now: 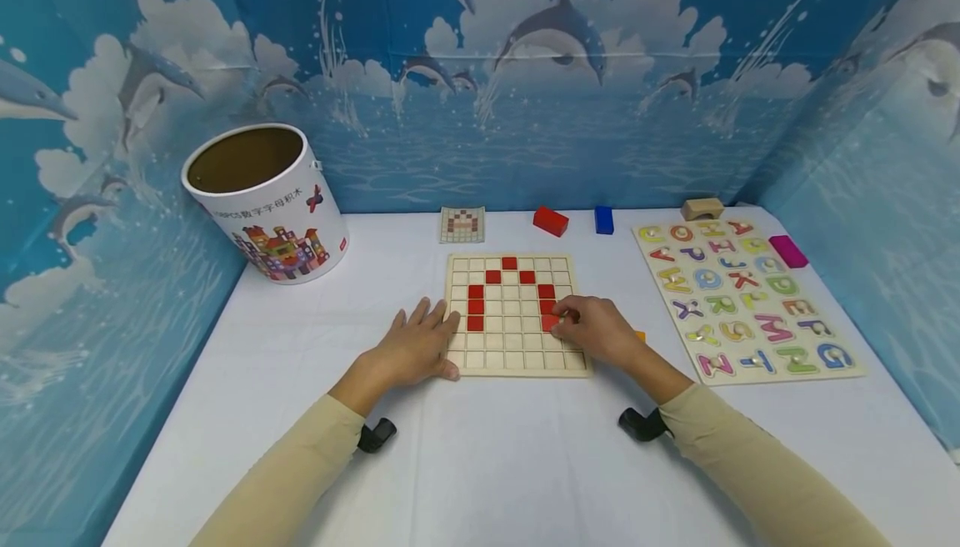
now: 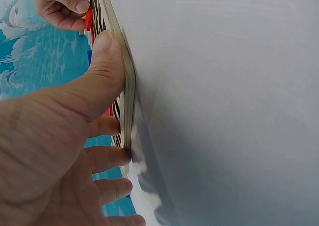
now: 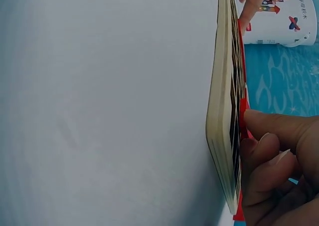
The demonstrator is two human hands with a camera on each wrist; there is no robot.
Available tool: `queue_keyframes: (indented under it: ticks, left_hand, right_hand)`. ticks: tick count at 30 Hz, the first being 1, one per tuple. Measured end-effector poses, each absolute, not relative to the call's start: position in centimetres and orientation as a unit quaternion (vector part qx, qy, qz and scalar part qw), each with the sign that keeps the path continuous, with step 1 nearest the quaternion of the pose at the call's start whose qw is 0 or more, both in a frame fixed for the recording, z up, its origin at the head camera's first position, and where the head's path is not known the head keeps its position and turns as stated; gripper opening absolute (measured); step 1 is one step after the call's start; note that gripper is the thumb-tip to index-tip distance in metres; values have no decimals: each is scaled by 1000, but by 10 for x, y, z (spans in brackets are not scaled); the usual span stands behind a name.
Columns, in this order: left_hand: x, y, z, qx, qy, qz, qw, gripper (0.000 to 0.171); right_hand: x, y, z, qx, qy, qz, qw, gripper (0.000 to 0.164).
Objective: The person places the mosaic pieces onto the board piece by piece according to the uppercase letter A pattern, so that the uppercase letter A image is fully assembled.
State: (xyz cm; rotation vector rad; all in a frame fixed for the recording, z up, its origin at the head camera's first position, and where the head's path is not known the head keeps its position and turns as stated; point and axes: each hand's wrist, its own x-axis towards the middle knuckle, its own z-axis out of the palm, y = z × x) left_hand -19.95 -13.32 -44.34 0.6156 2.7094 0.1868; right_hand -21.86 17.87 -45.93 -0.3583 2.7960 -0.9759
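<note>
Right hand (image 1: 598,331) pinches a red tile (image 1: 549,323) at three o'clock on the board (image 1: 517,359); splayed left hand (image 1: 414,344) touches nine o'clock.

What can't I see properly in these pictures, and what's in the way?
- Bottom of the white bucket: head view, its near wall hides it.
- Most of the orange thing: head view, behind the right hand and wrist.
- Part of the red tile: head view, covered by that hand's fingers.
- Most of the left hand: right wrist view, cut off by the top edge.
</note>
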Motion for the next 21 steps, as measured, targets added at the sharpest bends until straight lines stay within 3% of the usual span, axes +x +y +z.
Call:
queue_keyframes:
  ticks: [13,21]
  left_hand:
    - [-200,-133,-443,215,958,67,177,99]
    - [-199,-133,-444,214,957,77,179,98]
  right_hand:
    - [-217,184,-453,-146,938,-305,73,23]
    - [-208,203,-443,-184,926,-314,103,36]
